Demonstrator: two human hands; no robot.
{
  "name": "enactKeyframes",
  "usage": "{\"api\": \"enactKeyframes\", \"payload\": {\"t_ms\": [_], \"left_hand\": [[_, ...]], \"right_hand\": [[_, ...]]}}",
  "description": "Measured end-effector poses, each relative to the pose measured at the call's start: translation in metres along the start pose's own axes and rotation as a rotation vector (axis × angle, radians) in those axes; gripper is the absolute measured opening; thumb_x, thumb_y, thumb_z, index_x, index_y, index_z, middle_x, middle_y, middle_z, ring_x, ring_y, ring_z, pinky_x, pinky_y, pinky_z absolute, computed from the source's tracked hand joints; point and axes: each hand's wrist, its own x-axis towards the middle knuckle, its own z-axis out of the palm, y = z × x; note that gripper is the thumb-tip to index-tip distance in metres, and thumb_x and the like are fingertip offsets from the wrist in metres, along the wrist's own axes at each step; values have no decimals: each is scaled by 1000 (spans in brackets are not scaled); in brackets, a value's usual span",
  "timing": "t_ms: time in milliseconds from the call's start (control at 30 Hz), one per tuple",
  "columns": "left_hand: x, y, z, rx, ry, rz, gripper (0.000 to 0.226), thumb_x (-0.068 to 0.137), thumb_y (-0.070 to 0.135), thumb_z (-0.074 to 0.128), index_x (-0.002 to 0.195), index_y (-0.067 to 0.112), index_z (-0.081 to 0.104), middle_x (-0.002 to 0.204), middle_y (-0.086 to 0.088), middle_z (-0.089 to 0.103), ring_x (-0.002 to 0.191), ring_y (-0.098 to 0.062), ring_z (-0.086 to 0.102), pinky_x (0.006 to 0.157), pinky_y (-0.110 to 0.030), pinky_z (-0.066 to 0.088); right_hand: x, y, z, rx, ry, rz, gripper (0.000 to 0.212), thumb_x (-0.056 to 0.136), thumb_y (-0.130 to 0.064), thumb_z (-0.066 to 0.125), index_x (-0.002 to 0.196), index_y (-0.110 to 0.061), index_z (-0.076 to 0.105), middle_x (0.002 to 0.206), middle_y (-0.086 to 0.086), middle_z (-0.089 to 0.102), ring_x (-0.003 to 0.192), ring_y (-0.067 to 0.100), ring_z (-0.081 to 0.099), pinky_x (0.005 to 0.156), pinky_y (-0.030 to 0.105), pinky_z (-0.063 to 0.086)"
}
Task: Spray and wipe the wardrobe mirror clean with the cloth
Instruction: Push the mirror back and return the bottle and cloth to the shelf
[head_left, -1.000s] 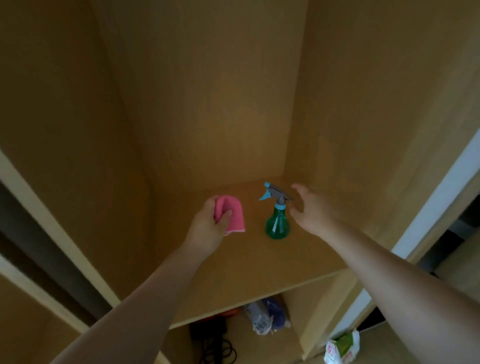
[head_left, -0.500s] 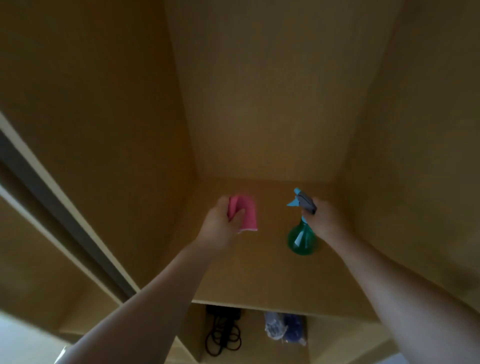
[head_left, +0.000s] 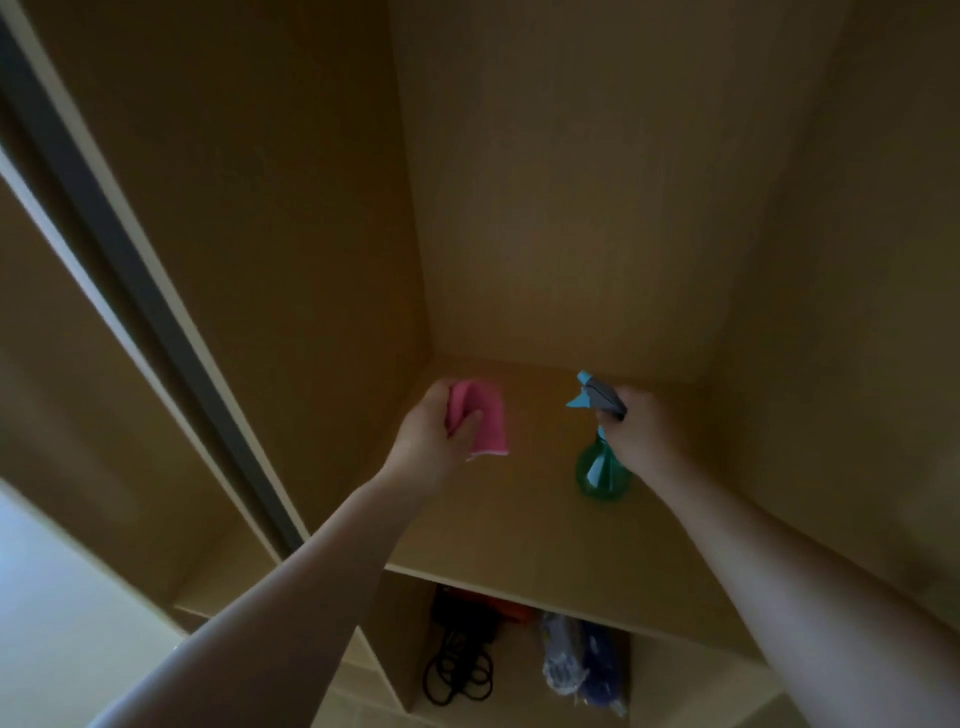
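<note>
Inside a wooden wardrobe bay, both arms reaching over its shelf. No mirror surface identifiable in view; the grey-and-pale sliding door edge runs well left of the left fingers, can't tell if that panel carries the glass. So judged progress: tools in hand, spraying and wiping not yet started, the whole clean is left.

Below the shelf, beneath both hands: a coiled black cable and a bluish bagged bundle; not task items.

Spray bottle: green translucent body, grey head, blue nozzle pointing away left of the right hand. Right fingers wrapped closed round the neck under the head. Whether the base touches the shelf or hangs just above it, can't tell.

Cloth: pink, folded, pale hem at the bottom edge, looks dry. Left hand pinches it, thumb across the front, most of it hanging right of the fingers, above the shelf.
</note>
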Motion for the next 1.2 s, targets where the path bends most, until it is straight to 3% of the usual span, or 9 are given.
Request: {"api": "enactKeyframes", "payload": {"t_ms": [133, 233, 367, 433, 600, 733, 933, 1100, 1200], "left_hand": [[-25, -1, -18, -7, 35, -17, 29, 93, 26, 57, 114, 40, 44, 95, 14, 59, 73, -6, 61, 48, -13, 42], [-46, -4, -38, -13, 77, -4, 30, 91, 25, 59, 113, 40, 45, 96, 14, 60, 79, -4, 62, 52, -13, 46], [-73, -10, -74, -58, 123, 16, 30, 90, 23, 61, 112, 38, 48, 95, 10, 61, 67, -7, 62, 44, -11, 44], [-88, -16, -96, -67, 135, 40, 28, 90, 23, 60, 110, 41, 50, 96, 11, 62, 73, -3, 64, 48, -11, 47], [-130, -37, -159, -73, 179, 77, 31, 89, 22, 61, 102, 48, 50, 95, 14, 62, 83, 6, 61, 56, -8, 49], [-174, -68, -223, -32, 246, 84, 29, 88, 22, 61, 101, 46, 52, 90, 20, 62, 83, 4, 59, 56, -12, 49], [-244, -121, -320, 28, 298, 60, 27, 88, 16, 61, 107, 35, 54, 95, 15, 61, 84, 2, 58, 64, -19, 52], [-283, -158, -386, 37, 313, 39, 22, 89, 13, 60, 105, 27, 56, 87, 5, 63, 64, -10, 59, 47, -19, 47], [-291, -178, -415, 77, 306, 24, 23, 89, 14, 60, 108, 27, 56, 87, 5, 63, 62, -10, 57, 49, -19, 43]], "right_hand": [[-17, -24, 4, 54, -12, -112, 9, 97, -16, 52, 96, -15, 61, 75, 6, 60, 63, 22, 59, 51, 28, 41], [-36, -44, 7, 115, -11, -208, 9, 96, -16, 53, 92, -21, 61, 67, -1, 55, 52, 11, 50, 39, 14, 33], [-66, -80, 9, 106, 27, -382, 9, 93, -19, 57, 86, -24, 59, 60, -8, 49, 47, 4, 44, 41, 14, 32], [-83, -102, 11, 60, 56, -487, 7, 91, -22, 60, 91, -29, 58, 62, -11, 51, 50, 4, 48, 45, 15, 30], [-128, -161, 33, 77, 85, -652, 14, 88, -19, 61, 101, -21, 66, 73, -7, 62, 62, 9, 58, 50, 26, 46], [-173, -212, 63, 127, 60, -684, 14, 88, -17, 62, 101, -21, 67, 73, -8, 64, 62, 8, 59, 52, 27, 49], [-244, -281, 122, 239, 6, -617, 14, 88, -16, 65, 101, -18, 70, 80, 0, 69, 73, 19, 65, 65, 46, 56], [-275, -323, 164, 314, -42, -600, 16, 88, -14, 66, 99, -24, 69, 80, -4, 69, 76, 14, 66, 71, 43, 56], [-283, -340, 192, 354, -79, -603, 18, 87, -16, 65, 101, -27, 69, 80, -7, 69, 78, 12, 67, 72, 39, 58]]}}
